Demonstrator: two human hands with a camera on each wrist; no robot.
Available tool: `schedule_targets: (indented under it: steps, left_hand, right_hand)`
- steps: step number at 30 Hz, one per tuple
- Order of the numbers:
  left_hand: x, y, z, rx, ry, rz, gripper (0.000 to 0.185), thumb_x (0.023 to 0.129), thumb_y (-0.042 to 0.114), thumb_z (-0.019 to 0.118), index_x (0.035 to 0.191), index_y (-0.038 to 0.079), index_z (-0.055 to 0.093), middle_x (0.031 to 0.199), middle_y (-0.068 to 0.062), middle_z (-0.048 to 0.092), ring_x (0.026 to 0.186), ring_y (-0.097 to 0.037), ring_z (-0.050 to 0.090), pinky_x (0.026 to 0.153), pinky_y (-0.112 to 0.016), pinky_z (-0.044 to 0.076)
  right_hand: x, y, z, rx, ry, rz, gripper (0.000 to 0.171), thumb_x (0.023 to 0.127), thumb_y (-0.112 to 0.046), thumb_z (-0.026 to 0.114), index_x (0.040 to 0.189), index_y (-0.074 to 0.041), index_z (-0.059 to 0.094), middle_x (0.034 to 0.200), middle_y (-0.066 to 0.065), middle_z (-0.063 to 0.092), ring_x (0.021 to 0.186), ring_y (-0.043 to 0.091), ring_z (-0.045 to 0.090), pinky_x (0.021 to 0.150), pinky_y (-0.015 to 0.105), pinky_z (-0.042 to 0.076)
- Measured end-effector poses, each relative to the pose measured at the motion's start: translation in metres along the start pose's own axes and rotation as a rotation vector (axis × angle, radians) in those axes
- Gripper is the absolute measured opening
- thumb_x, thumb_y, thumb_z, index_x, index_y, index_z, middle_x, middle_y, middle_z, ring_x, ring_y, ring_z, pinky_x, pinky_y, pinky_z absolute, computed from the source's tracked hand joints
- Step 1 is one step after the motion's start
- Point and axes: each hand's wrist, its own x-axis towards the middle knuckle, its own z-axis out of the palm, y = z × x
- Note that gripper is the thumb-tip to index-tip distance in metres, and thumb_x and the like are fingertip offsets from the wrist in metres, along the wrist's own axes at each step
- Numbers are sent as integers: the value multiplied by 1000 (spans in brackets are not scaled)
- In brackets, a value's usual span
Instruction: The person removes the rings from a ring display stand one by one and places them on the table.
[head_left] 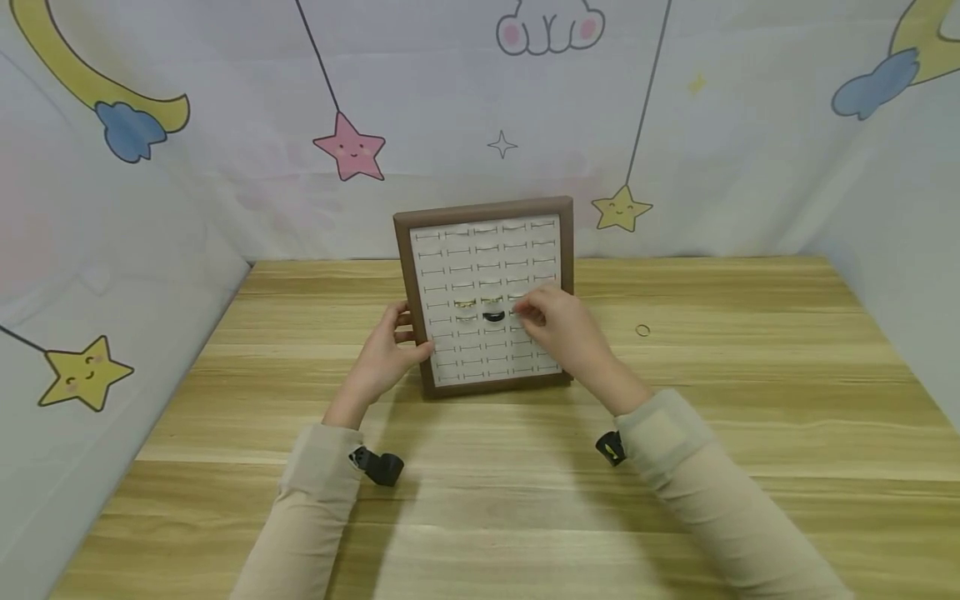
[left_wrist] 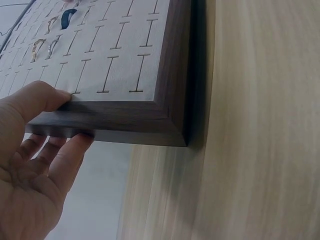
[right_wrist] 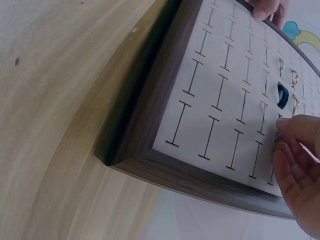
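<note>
A ring display tray with a dark brown wooden frame [head_left: 483, 205] and a white slotted insert lies on the wooden table. My left hand [head_left: 390, 354] grips its left edge, thumb on top of the frame [left_wrist: 125, 120] and fingers [left_wrist: 60, 160] along the side. My right hand [head_left: 528, 313] reaches over the right half of the insert and pinches a small ring at a slot, mostly hidden by the fingertips [right_wrist: 292, 130]. Just left of it a black ring [head_left: 493, 316] sits in a slot, with gold rings [head_left: 465, 305] beside it.
One loose thin ring [head_left: 642, 331] lies on the table [head_left: 750, 400] to the right of the tray. Patterned fabric walls with stars close in the back and both sides. The frame's near corner [right_wrist: 165, 165] stands raised above the tabletop.
</note>
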Motion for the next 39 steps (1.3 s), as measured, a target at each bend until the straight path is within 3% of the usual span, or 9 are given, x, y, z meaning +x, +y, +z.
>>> schedule_targets:
  steps: [6,17,30,39]
  left_hand:
    - [0,-1,0,0,-2,-8,73,90,9,62,150,7,19,148,-18,34,132,-35,44,101,-47,48]
    - [2,-3,-1,-4,-16,-9,74,90,12,62,150,8,19,148,-17,34,132,-35,42,102,-48,47]
    - [4,-4,-1,-14,-20,0,72,90,11,62,149,8,20,147,-17,35,131,-34,43,101,-47,47]
    - [5,-5,-1,-12,-18,-6,73,91,12,62,150,9,20,148,-16,34,132,-34,43,102,-47,47]
  right_hand:
    - [-2,1,8,-107,85,-94,9,89,-6,65,96,-4,70,98,7,67,93,21,64,83,31,56]
    - [-4,-1,12,-142,118,-115,7,88,-4,65,94,-2,69,96,10,65,90,24,63,80,32,56]
    - [-3,7,12,-105,153,-172,6,86,-4,68,90,-1,70,90,10,62,83,21,59,72,28,55]
    - [-3,14,8,3,97,-149,7,88,-4,66,92,-1,69,96,10,63,88,21,61,79,29,56]
